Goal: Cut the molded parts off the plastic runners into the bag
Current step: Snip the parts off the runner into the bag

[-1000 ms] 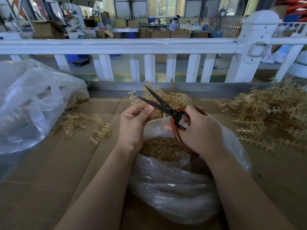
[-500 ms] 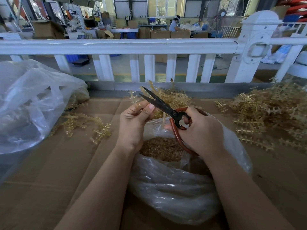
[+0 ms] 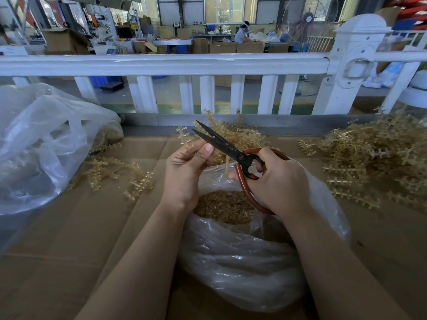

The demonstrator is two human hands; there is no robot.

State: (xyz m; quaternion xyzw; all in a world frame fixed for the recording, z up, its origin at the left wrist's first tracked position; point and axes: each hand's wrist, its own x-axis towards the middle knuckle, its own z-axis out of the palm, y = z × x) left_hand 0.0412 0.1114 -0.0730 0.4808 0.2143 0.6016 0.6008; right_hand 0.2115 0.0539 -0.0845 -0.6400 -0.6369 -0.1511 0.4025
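Inspector A: Over the open mouth of the bag (image 3: pixel 242 262), head view, the left hand (image 3: pixel 187 172) pinches a plastic runner (image 3: pixel 184 138) between thumb and curled fingers; the runner's toothed end stands up at 12 o'clock from the fist.

Inspector B: And the right hand (image 3: pixel 277 183)?

Inspector A: Fingers curled through the red loops of the scissors (image 3: pixel 226 146). Blades point to 10 o'clock, slightly parted, tips just beside the runner. I cannot tell whether a blade touches it.

Inspector B: Contents of the bag?

Inspector A: Cut parts (image 3: pixel 225 206) lie heaped inside, directly beneath both hands. The bag sits on flattened cardboard (image 3: pixel 69 239).

Inspector B: Remaining stock?

Inspector A: One large runner pile (image 3: pixel 374 162) at 3 o'clock from the hands, a smaller pile (image 3: pixel 233 135) at 12 o'clock behind the scissors, and loose runners (image 3: pixel 115 174) at 9 o'clock. A second plastic bag (image 3: pixel 41 144) lies further out at 9 o'clock. A white railing (image 3: pixel 161 63) crosses behind the bench at 12 o'clock.
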